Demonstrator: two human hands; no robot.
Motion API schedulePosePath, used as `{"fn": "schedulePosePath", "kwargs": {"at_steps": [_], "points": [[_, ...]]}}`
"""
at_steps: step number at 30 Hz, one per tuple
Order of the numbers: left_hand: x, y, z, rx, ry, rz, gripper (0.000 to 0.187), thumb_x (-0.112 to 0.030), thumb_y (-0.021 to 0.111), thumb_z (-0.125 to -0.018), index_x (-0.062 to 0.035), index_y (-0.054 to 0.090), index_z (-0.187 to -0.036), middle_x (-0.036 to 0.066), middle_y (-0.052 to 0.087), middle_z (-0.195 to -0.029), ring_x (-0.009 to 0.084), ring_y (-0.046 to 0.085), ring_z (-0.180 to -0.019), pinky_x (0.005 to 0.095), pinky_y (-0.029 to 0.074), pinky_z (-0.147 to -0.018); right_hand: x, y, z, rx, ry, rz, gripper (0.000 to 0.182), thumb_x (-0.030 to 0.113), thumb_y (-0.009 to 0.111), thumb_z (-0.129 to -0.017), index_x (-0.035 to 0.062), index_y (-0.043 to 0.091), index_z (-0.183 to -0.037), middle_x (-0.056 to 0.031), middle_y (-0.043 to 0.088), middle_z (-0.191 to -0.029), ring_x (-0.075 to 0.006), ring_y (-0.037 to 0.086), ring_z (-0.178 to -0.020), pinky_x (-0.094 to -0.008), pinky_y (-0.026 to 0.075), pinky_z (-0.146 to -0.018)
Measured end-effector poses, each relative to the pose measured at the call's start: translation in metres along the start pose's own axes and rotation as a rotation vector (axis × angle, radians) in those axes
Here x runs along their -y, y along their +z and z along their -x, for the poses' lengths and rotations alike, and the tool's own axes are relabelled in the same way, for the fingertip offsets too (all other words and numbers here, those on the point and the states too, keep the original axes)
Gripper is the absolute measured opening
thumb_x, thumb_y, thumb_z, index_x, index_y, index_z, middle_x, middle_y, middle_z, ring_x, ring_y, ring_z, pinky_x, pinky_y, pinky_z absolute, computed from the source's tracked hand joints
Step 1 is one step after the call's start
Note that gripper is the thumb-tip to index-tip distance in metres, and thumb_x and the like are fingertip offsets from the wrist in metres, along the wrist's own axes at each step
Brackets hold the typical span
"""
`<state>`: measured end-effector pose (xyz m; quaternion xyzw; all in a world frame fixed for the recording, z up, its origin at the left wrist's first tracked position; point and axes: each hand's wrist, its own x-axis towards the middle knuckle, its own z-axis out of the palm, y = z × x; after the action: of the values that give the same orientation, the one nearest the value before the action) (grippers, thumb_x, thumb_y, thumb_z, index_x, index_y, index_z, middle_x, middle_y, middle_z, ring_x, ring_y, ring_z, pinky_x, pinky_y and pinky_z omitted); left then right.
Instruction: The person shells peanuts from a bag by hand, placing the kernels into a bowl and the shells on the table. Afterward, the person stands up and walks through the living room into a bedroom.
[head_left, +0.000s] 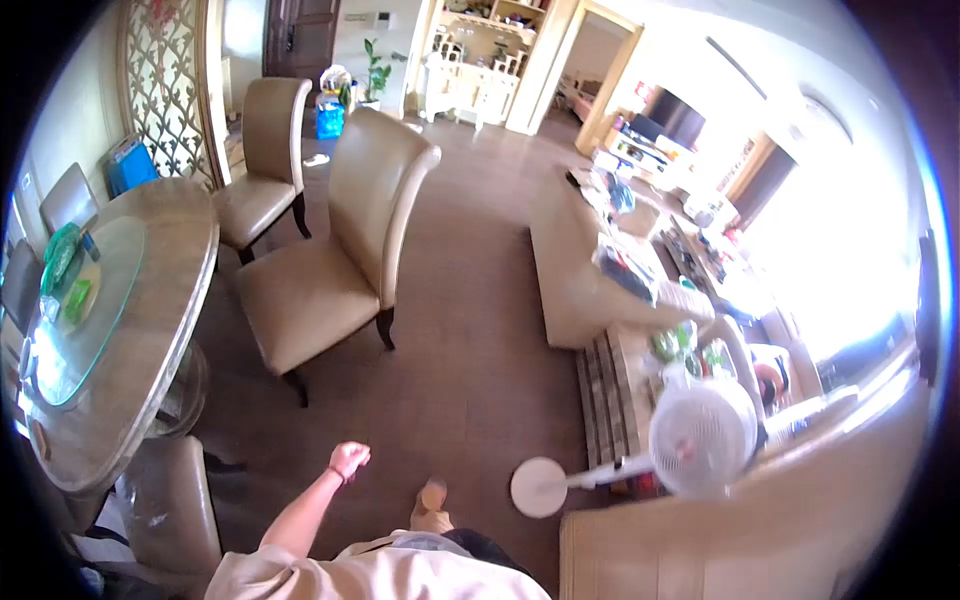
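My left hand (349,462) hangs out in front of my body, above the dark floor. Its fingers are curled closed, and nothing shows in them. A thin dark band (338,476) circles that wrist. The hand touches nothing; the nearest furniture is a tan leather chair (310,300) ahead of it and another chair (172,500) to its left. Below my body one foot (432,505) shows on the floor, slightly blurred. My right hand is out of the picture.
On the left stands an oval dining table (185,235) with a glass turntable (115,320). A white standing fan (703,440) with a round base (539,487) is on the right, near a beige sofa (560,265). Dark floor (465,270) runs between, toward a doorway (590,75).
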<state>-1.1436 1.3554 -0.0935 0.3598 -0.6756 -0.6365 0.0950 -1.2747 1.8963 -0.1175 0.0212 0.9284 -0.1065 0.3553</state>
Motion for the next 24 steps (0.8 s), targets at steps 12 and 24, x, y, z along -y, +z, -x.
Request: {"fn": "schedulePosePath", "kwargs": {"at_steps": [12,24], "points": [[0.079,-0.039,-0.068,0.286,-0.902,-0.663,0.013,-0.018,0.056,-0.070,-0.0110,0.064,-0.063,0.006,0.059,-0.063,0.0171,0.055,-0.053,0.0332,0.044,-0.052,0.337,-0.233,-0.318,-0.134,-0.403,-0.185,0.024,0.018,0.059,-0.075,0.0019,0.061,-0.057,-0.0041,0.058,-0.050,-0.0111,0.056,-0.045,-0.0266,0.047,-0.046],[-0.103,0.019,-0.615,0.067,-0.357,-0.260,0.029,-0.023,0.053,-0.075,-0.0116,0.055,-0.048,0.000,0.050,-0.044,0.0141,0.047,-0.039,0.0308,0.038,-0.039,0.489,-0.319,-0.443,-0.111,-0.217,0.096,0.026,0.031,0.059,-0.068,0.0069,0.069,-0.068,-0.0131,0.064,-0.067,-0.0259,0.064,-0.067,-0.0351,0.050,-0.068]]}}
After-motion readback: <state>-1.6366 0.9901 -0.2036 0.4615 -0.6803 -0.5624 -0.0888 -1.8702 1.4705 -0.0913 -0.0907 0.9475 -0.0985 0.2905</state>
